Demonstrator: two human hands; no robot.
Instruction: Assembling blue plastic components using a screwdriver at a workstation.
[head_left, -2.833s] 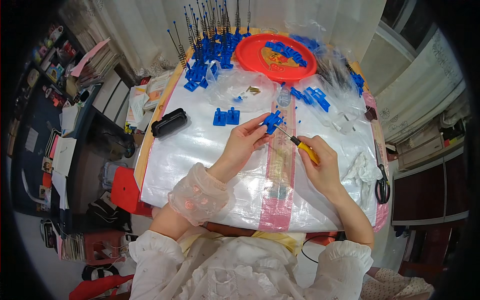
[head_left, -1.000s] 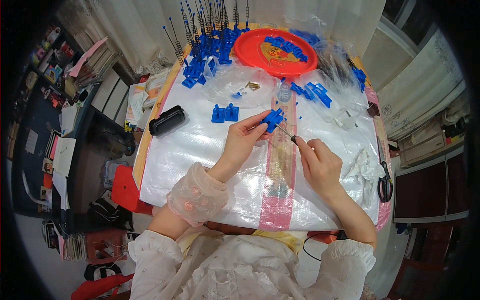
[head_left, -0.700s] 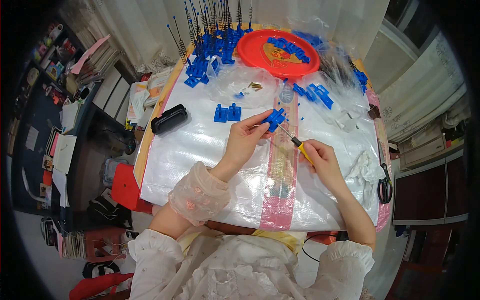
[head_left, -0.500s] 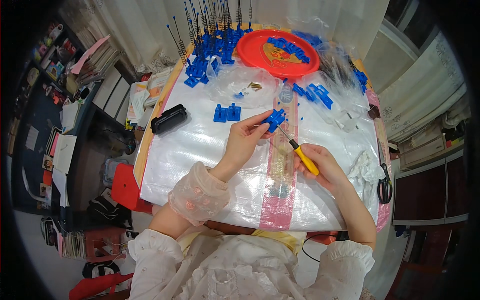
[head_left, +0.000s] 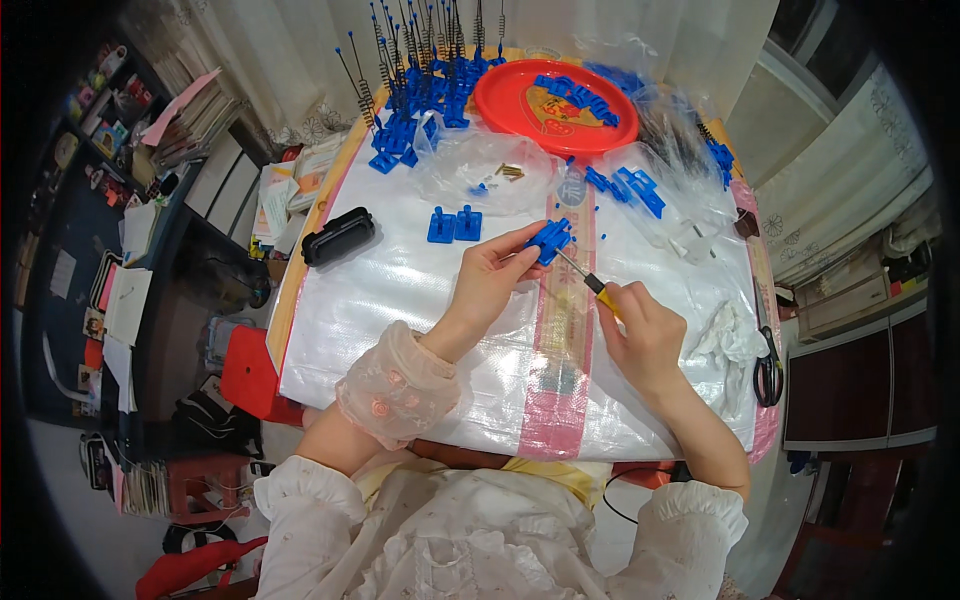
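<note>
My left hand (head_left: 492, 277) pinches a small blue plastic part (head_left: 550, 240) above the middle of the table. A yellow-handled screwdriver (head_left: 596, 283) is gripped in my right hand (head_left: 642, 332), whose fingers wrap round the handle and cover most of it. The screwdriver's metal shaft slants up to the left, and its tip meets the lower right side of the blue part. What lies exactly under the tip is too small to make out. Left of my left hand, two blue square-based pieces (head_left: 454, 224) lie side by side. A few brass screws (head_left: 510, 172) rest on clear plastic farther back.
Upright blue pieces with black springs and rods (head_left: 420, 85) crowd the far left. A red plate (head_left: 500, 100) holds several blue parts at the back. A black case (head_left: 338, 237) lies left; scissors (head_left: 768, 368) and crumpled white tissue (head_left: 733, 335) lie right. Plastic bags (head_left: 680, 215) spread at back right.
My right hand has shifted its grip on the screwdriver, turning and moving up so its fingers now cover most of the yellow handle. My left hand and the blue part stay almost still.
</note>
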